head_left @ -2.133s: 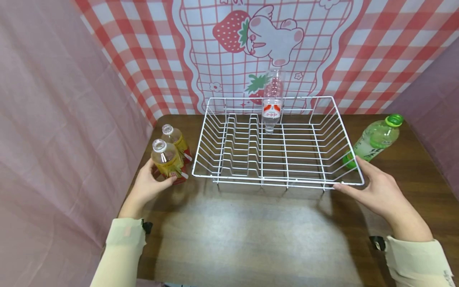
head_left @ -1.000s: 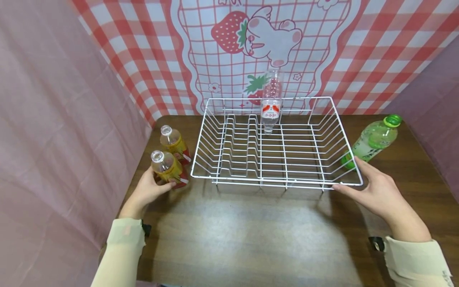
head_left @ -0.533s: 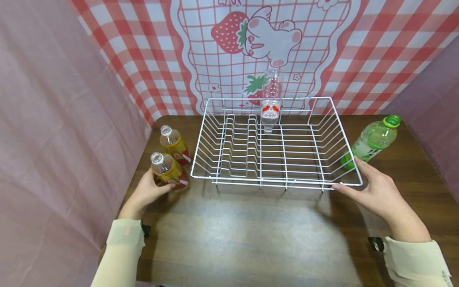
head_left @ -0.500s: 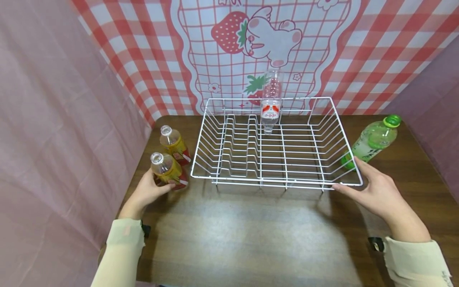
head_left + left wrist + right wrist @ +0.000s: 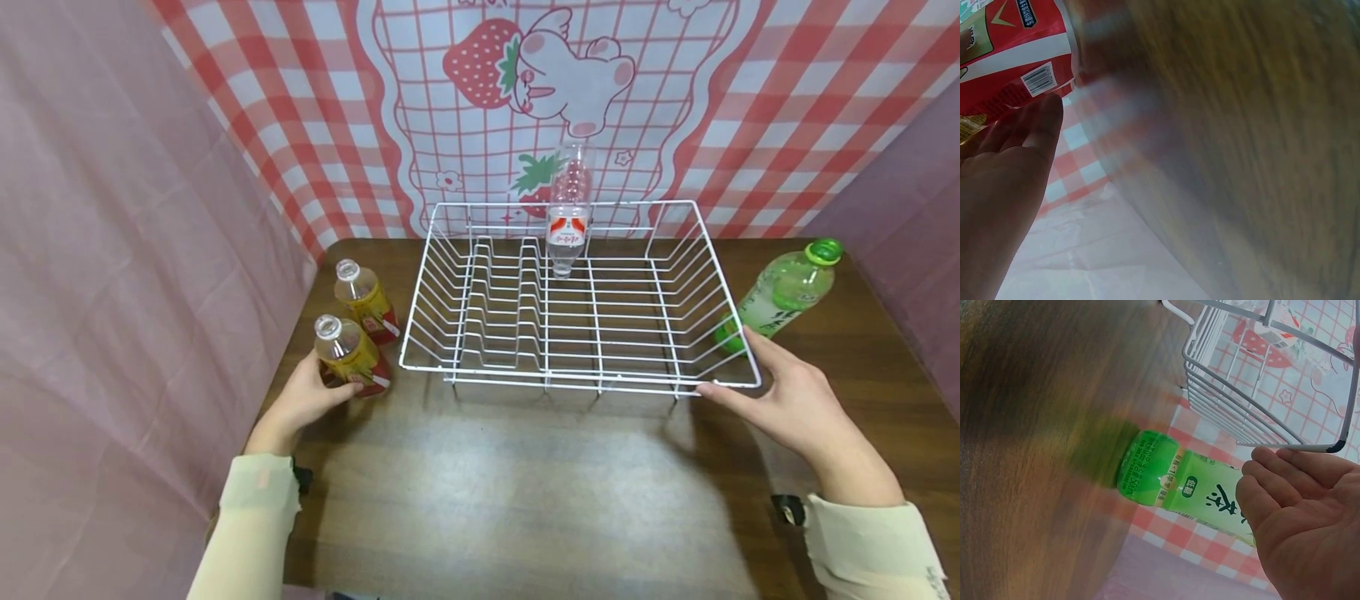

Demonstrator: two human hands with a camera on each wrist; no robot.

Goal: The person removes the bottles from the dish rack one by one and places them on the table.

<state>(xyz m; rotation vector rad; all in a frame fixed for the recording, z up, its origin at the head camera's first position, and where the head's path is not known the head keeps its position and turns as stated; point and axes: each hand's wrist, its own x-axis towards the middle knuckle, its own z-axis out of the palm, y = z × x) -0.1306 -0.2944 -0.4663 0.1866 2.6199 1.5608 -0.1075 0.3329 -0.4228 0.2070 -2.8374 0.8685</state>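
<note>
In the head view, my left hand (image 5: 306,392) holds the nearer of two yellow-and-red labelled drink bottles (image 5: 352,354) on the table's left, thumb on its near side. The left wrist view shows the red lower label of this bottle (image 5: 1016,56) with fingers along it. The other bottle (image 5: 367,300) stands just behind. My right hand (image 5: 795,404) grips the near right corner of a white wire dish rack (image 5: 600,379), thumb at the front rim and fingers on the right side. Beside those fingers stands a green tea bottle (image 5: 1179,481), slightly apart from the rack.
A clear bottle (image 5: 567,229) with a red-and-white label stands neck down at the rack's back. Behind the brown wooden table (image 5: 480,500) hangs a red checked cloth (image 5: 345,125). A pink curtain (image 5: 112,250) borders the left side.
Since about two seconds ago, my left hand has brought the nearer bottle slightly lower and toward me, and it now stands apart from the other one. My right hand and the rack stay put.
</note>
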